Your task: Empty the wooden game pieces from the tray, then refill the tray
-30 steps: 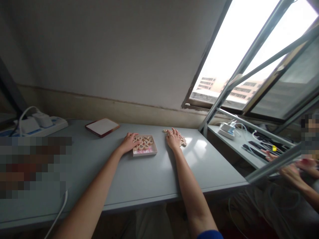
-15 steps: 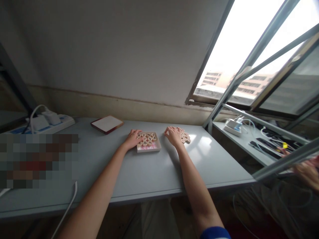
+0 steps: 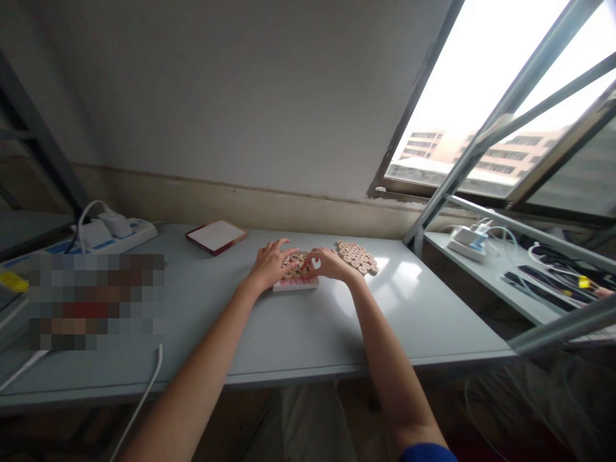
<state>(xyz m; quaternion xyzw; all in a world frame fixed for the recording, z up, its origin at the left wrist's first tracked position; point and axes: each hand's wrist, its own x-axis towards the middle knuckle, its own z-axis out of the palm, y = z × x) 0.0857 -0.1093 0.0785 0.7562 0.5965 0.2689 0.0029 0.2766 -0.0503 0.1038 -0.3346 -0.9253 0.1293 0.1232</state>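
Observation:
A small white box (image 3: 296, 285) with round wooden game pieces (image 3: 294, 269) in it sits on the grey table (image 3: 269, 333). My left hand (image 3: 270, 264) rests at the box's left side, fingers spread over the pieces. My right hand (image 3: 328, 264) is over the box's right side with fingers curled in a pinch; what they hold is too small to see. A loose pile of the same wooden pieces (image 3: 357, 256) lies on the table just right of my right hand.
The box's red-edged lid (image 3: 216, 237) lies at the back left. A power strip with plugs (image 3: 113, 231) and a white cable (image 3: 139, 401) are on the left. An open window frame (image 3: 486, 147) leans over a lower shelf (image 3: 500, 282) with chargers and cables.
My right hand left the loose pile and moved left over the box. My left hand's fingers have spread out. The view has shifted, and the other person's hands at right are out of sight.

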